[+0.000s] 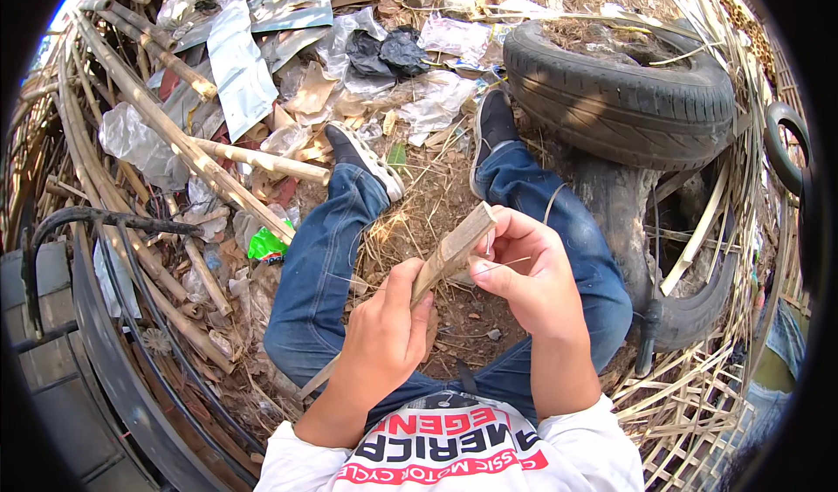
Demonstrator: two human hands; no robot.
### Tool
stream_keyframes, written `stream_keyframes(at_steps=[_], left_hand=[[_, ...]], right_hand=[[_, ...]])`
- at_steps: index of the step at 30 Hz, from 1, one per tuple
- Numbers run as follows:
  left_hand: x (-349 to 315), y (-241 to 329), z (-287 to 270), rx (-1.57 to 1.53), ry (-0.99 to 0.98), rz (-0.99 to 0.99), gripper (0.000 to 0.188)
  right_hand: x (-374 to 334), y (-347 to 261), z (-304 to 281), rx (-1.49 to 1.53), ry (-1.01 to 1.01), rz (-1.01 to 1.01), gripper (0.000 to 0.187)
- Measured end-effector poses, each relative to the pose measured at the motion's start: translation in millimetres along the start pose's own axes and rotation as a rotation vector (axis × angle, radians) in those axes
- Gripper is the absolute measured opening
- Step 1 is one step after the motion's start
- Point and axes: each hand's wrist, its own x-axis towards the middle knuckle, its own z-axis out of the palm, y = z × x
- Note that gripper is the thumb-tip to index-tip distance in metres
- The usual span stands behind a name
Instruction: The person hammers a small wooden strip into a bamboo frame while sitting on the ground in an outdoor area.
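My left hand [384,335] is wrapped round a split piece of bamboo [456,244], which tilts up and to the right above my lap. A narrow pale strip [318,378] shows below that wrist; whether it joins the bamboo is hidden. Close to the bamboo's upper end, my right hand [537,274] is closed, thumb against fingers, pinching a thin strand [517,261]. The strand is too fine to tell whether it is wire or a bamboo sliver.
Bamboo poles [175,138] lie piled at the left beside a dark metal frame [113,221]. Plastic scraps [237,68] litter the ground ahead. A worn tyre [624,99] rests at the right, near woven bamboo strips [698,422]. My legs [314,274] are spread either side.
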Motion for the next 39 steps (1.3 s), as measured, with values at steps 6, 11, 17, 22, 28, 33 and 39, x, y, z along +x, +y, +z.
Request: stream_keyframes(at_steps=[6,11,17,22,28,33,39], left_hand=[[-2.5,-0.7,-14.6,-0.104,-0.116,-0.124,0.028],[-4.3,6.3,-20.4,-0.127,-0.104,-0.118,0.028],[-10.5,7.5,-23.2,-0.117,-0.101,-0.078,0.031],[-10.4,6.8,-20.6,-0.147,-0.102,-0.010,0.030],[-12.4,6.4,-21.6,-0.184,-0.041,-0.129,0.026],[-3.7,8.3,-23.3,-0.120,0.011,-0.015,0.025],[-9.4,-1.3,-17.8,-0.088,0.059,-0.004,0.024]], right_hand=[[4.4,-5.3,8.0,-1.179,0.351,-0.751,0.029],[11.5,-2.6,5.8,-1.255,0.263,-1.079,0.035],[16.5,-8.5,8.1,-1.183,0.173,-1.252,0.032],[11.0,-21.2,15.6,-1.160,0.191,-1.086,0.021],[7.5,-17.6,29.8,-0.946,0.219,-0.747,0.011],[5.7,-21.1,29.5,-0.264,0.253,-0.291,0.009],[18.8,-3.5,5.9,0.250,0.060,0.014,0.014]])
